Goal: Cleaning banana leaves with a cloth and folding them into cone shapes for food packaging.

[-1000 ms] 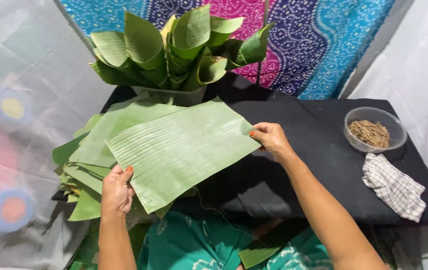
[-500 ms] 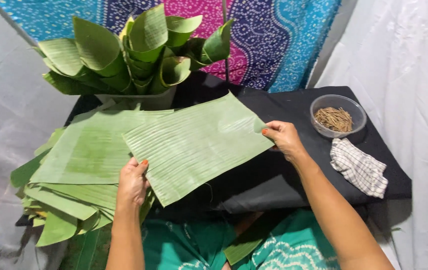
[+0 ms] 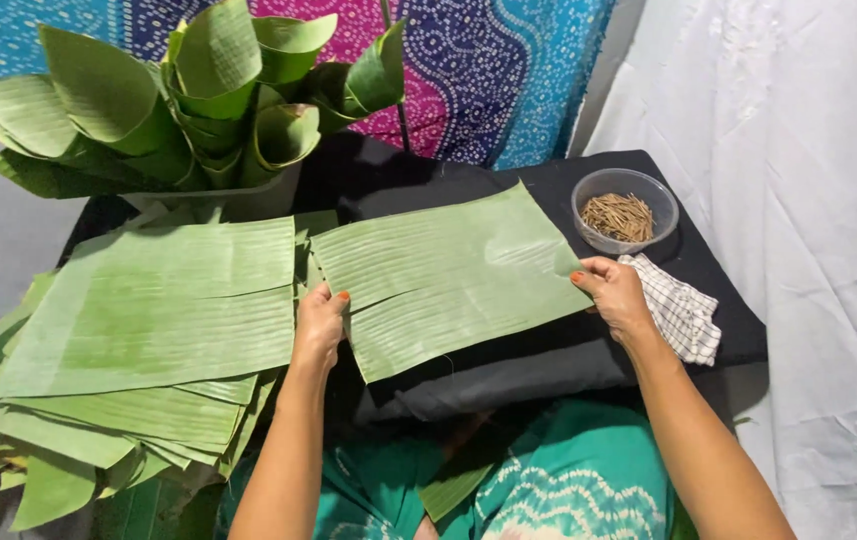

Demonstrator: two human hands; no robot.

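Note:
I hold one rectangular green banana leaf sheet (image 3: 448,275) stretched between both hands above a black cloth-covered table (image 3: 548,355). My left hand (image 3: 320,325) pinches its left edge, beside a split in the leaf. My right hand (image 3: 612,292) grips its right edge. To the left lies a stack of several similar leaf sheets (image 3: 148,330). The held sheet is apart from that stack.
A container of rolled leaf cones (image 3: 198,105) stands at the back left. A clear bowl of thin brown sticks (image 3: 624,212) and a checked cloth (image 3: 683,315) sit at the right. Patterned fabric (image 3: 488,70) hangs behind, white sheeting (image 3: 798,200) at right.
Both hands have carried the top leaf sheet to the right, off the stack and over the black table. The view has shifted right as well.

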